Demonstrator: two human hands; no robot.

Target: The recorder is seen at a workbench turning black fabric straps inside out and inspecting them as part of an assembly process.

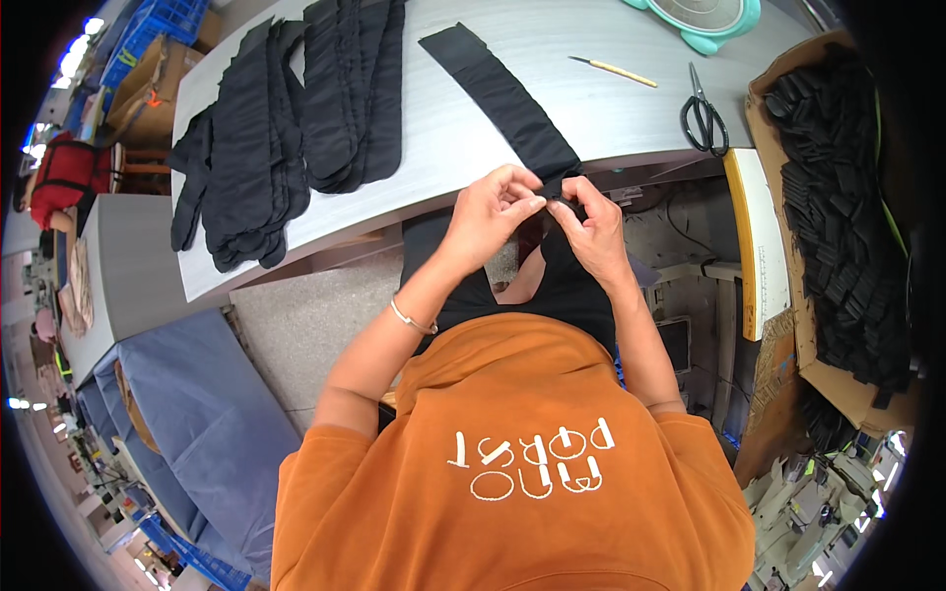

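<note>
A long black fabric strip [505, 103] lies slantwise on the grey-white table [631, 118], its near end hanging over the front edge. At that near end, my left hand [490, 214] is closed in a pinch, thumb against fingers. My right hand [595, 229] pinches the same end from the other side, the two thumbs almost touching. The small bit of cloth between the fingertips is mostly hidden. To the left, two piles of similar black strips with rounded ends lie on the table, a left pile [251, 148] and a right pile [353, 108].
A thin tool with a wooden handle [623, 73] and black-handled scissors [703, 123] lie right of the strip. Beyond them is a teal-rimmed object [749, 25]. On the right stands a cardboard box [836, 386] full of black folded pieces [843, 217]. Blue cloth [207, 394] drapes at left.
</note>
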